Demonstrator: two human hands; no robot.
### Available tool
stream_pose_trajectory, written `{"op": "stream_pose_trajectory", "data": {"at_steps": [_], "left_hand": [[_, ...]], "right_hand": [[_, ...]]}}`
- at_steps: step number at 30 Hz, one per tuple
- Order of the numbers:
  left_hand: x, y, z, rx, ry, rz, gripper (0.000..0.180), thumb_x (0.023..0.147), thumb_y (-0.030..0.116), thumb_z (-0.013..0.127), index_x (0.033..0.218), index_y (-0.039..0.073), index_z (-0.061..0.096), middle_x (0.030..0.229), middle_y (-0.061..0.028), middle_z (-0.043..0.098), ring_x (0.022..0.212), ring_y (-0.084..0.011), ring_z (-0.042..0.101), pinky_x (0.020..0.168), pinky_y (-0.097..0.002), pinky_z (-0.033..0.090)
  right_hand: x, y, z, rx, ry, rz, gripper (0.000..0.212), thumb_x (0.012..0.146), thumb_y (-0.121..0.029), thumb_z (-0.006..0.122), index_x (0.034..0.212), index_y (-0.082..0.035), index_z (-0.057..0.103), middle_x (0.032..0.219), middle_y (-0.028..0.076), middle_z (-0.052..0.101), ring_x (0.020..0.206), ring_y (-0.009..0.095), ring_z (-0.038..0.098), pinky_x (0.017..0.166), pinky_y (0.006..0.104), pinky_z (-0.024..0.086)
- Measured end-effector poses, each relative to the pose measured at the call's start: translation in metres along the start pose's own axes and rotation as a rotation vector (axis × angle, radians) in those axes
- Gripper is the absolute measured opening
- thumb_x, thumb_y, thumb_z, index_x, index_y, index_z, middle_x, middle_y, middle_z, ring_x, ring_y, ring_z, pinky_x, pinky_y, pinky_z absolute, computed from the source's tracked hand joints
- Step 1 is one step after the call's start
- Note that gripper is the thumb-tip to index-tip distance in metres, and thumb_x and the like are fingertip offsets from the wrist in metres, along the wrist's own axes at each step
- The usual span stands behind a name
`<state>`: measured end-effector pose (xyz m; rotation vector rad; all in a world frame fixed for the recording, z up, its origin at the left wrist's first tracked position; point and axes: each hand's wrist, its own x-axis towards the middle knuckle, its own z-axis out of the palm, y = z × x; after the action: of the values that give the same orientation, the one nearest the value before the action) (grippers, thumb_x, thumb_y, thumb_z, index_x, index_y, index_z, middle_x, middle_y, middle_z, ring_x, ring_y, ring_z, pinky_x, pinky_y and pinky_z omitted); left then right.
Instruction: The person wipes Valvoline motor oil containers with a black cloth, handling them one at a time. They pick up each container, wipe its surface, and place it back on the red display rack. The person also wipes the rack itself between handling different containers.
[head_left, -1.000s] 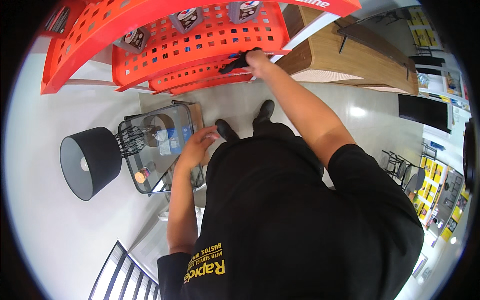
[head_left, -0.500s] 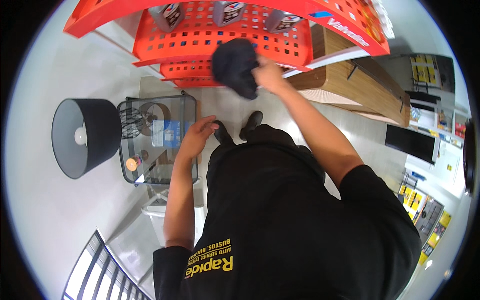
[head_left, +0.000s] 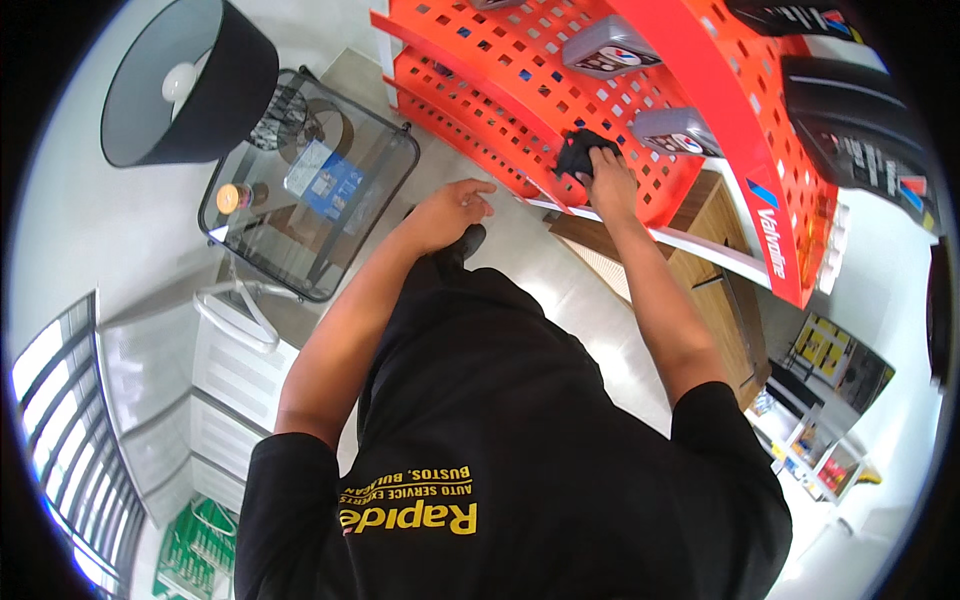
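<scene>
Only the head view to go on here, so: the right hand (head_left: 608, 175) is up in the upper right of the frame with a bunched-up black cloth (head_left: 578, 152) gripped under its fingers, a pretty snug hold as far as I can see. The cloth sits against the red perforated shelf (head_left: 540, 100), though I can't tell how hard it's being pressed. The left hand (head_left: 448, 215) is near the middle of the frame, fingers loosely curled, nothing in it, nearest to the glass-top side table (head_left: 275, 235) at upper left with the black-shaded lamp (head_left: 245, 85). My worry is the grey oil bottle (head_left: 675, 132) just beside the right hand: a wide swing of the wrist or forearm could knock it over, and the other grey oil bottle (head_left: 610, 48) farther up might get clipped on a long reach. Those square holes could also snag a loose fold and tug the cloth out of the fingers. And if the left arm swings out carelessly, the orange-topped jar (head_left: 230, 198) on the table could maybe get bumped.
</scene>
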<state>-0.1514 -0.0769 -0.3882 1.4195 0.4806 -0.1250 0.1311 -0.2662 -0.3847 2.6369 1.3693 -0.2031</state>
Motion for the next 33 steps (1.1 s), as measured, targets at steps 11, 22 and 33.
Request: {"op": "stream_pose_trajectory", "data": {"at_steps": [11,22,33], "left_hand": [[0.105,0.033,-0.038,-0.181,0.441,0.132,0.030,0.099,0.020,0.059,0.115,-0.002,0.072,0.096,-0.0128,0.078,0.085,-0.0172,0.073,0.080,-0.0318,0.056],[0.120,0.031,-0.152,-0.146,0.635,0.004,0.031,0.102,0.021,0.057,0.115,-0.003,0.070,0.092,-0.0106,0.075,0.084,-0.0158,0.070,0.079,-0.0295,0.055],[0.119,0.011,-0.160,-0.416,0.496,-0.076,0.042,0.100,0.033,0.060,0.121,-0.002,0.068,0.105,-0.0108,0.074,0.090,-0.0197,0.071,0.077,-0.0326,0.055]], "right_hand": [[0.146,-0.129,-0.034,-0.108,-0.046,-0.215,0.043,0.095,-0.036,0.072,0.122,-0.006,0.057,0.122,0.016,0.067,0.114,0.034,0.069,0.094,0.0531,0.055],[0.232,-0.223,-0.078,-0.155,-0.241,-0.213,0.051,0.089,-0.041,0.078,0.124,-0.007,0.064,0.116,0.015,0.074,0.107,0.032,0.074,0.083,0.0456,0.061],[0.240,-0.251,-0.062,0.082,0.051,-0.194,0.051,0.092,-0.036,0.075,0.128,-0.004,0.059,0.125,0.017,0.065,0.114,0.038,0.066,0.093,0.0505,0.057]]}}
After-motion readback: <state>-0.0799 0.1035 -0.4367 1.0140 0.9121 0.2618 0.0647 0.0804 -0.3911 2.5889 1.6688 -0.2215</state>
